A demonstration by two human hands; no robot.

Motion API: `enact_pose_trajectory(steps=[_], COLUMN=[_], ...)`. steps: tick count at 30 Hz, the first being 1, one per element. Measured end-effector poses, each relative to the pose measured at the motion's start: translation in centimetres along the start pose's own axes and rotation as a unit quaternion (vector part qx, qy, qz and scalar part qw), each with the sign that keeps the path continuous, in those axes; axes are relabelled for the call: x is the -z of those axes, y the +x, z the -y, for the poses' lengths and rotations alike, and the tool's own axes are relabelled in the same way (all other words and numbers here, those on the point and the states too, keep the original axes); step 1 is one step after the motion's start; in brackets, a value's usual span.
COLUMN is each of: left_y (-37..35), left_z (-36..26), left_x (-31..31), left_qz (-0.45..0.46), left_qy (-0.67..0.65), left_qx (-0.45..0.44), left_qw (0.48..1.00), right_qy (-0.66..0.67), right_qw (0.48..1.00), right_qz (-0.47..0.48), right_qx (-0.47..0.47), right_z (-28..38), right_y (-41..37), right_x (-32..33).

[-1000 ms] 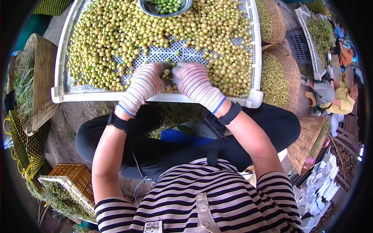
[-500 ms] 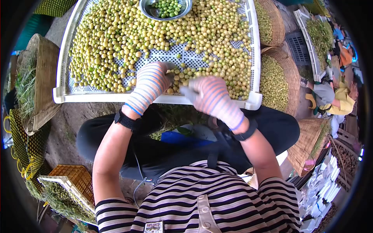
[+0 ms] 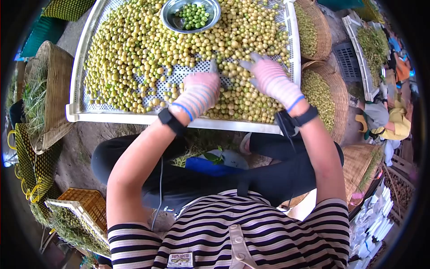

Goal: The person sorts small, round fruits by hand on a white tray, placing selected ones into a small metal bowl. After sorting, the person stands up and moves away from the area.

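Observation:
A white perforated tray (image 3: 134,117) in front of me is heaped with several small yellow-green round fruits (image 3: 130,49). My left hand (image 3: 200,92), in a striped glove, rests on the fruits near the tray's front middle, fingers curled down among them. My right hand (image 3: 271,78), gloved the same way, is spread flat over the fruits to its right, fingers apart. A metal bowl (image 3: 190,15) with greener fruits sits on the pile at the tray's far edge. Whether the left hand grips any fruit is hidden.
Woven baskets (image 3: 324,85) of the same fruit stand right of the tray. A basket with green stalks (image 3: 42,96) is at the left. An orange crate (image 3: 87,201) sits at lower left. Another person (image 3: 385,114) crouches at the far right.
Both hands have moved forward from the tray's near edge onto the fruit pile. The right hand swung out to the right and opened flat.

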State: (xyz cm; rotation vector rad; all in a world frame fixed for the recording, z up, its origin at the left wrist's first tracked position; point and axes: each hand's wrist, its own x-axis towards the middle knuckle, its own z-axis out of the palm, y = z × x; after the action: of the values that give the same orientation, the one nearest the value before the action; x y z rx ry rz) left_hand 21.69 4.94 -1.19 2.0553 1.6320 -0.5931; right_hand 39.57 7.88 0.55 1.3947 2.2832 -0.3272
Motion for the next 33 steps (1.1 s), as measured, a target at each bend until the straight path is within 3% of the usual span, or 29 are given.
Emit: enact_pose_trajectory(steps=[3, 6, 7, 8, 9, 10, 12, 13, 16, 17, 19, 20, 22, 26, 27, 30, 32, 33], left_y=[-3.0, -5.1, -5.0, -4.9, -4.5, -3.2, -3.5, -3.1, -2.6, -2.3, -1.9, -1.8, -1.9, -1.4, -1.1, -1.1, -1.4, -1.6], left_z=[0.6, 1.2, 2.0, 2.6, 3.2, 4.3, 5.2, 6.0, 6.4, 6.2, 5.5, 5.4, 4.9, 5.5, 5.8, 6.2, 6.1, 5.8], left_x=[-1.7, -1.4, -2.1, -2.4, -2.0, -4.0, -1.7, -2.2, -3.0, -3.0, -3.0, -2.9, -2.8, -3.7, -4.0, -4.6, -4.1, -3.6], left_qz=[0.022, 0.006, -0.056, -0.117, -0.099, -0.153, -0.014, -0.014, -0.012, -0.013, 0.018, 0.032, 0.011, -0.007, -0.002, 0.008, 0.004, 0.03], left_qy=[0.01, -0.053, -0.146, -0.236, -0.295, -0.455, -0.678, -0.733, -0.786, -0.787, -0.833, -0.844, -0.831, -0.843, -0.843, -0.859, -0.848, -0.857], left_qx=[-0.075, -0.096, -0.103, -0.109, -0.07, -0.105, 0.031, 0.026, 0.035, 0.033, 0.051, 0.04, 0.034, 0.053, 0.067, 0.077, 0.07, 0.081], left_qw=[0.997, 0.994, 0.982, 0.958, 0.948, 0.871, 0.734, 0.68, 0.617, 0.616, 0.551, 0.534, 0.556, 0.535, 0.534, 0.506, 0.525, 0.509], right_qy=[-0.045, 0.081, 0.062, 0.088, 0.048, 0.008, -0.001, -0.01, 0.149, 0.249, 0.456, 0.477, 0.288, 0.147, 0.125, 0.076, 0.111, 0.221], right_qw=[0.986, 0.985, 0.973, 0.964, 0.972, 0.978, 0.983, 0.987, 0.983, 0.959, 0.88, 0.867, 0.945, 0.96, 0.971, 0.989, 0.991, 0.971], right_qz=[0.162, -0.131, -0.192, -0.205, -0.192, -0.176, -0.164, -0.153, -0.104, -0.123, -0.107, -0.106, -0.15, -0.209, -0.176, -0.109, -0.067, -0.051], right_qx=[-0.02, 0.08, 0.113, 0.145, 0.129, 0.114, 0.082, 0.048, 0.027, 0.05, 0.085, 0.097, 0.041, 0.118, 0.106, 0.059, 0.035, 0.076], right_z=[0.3, 0.5, 1.3, 2.1, 3.2, 4.0, 4.9, 5.0, 4.1, 3.1, 1.4, 0.9, 1.7, 3.7, 4.2, 5.4, 5.0, 4.9], right_y=[-1.1, 1.8, 3.3, 4.5, 6.1, 7.3, 8.0, 8.0, 7.4, 7.6, 8.3, 8.2, 6.5, 5.9, 6.2, 6.8, 6.8, 6.8], right_x=[3.5, 1.7, 1.0, 0.6, 0.0, -0.6, -0.1, 0.2, 1.0, 0.3, -1.7, -2.2, -0.5, -0.2, -0.3, -0.2, -0.1, -0.5])
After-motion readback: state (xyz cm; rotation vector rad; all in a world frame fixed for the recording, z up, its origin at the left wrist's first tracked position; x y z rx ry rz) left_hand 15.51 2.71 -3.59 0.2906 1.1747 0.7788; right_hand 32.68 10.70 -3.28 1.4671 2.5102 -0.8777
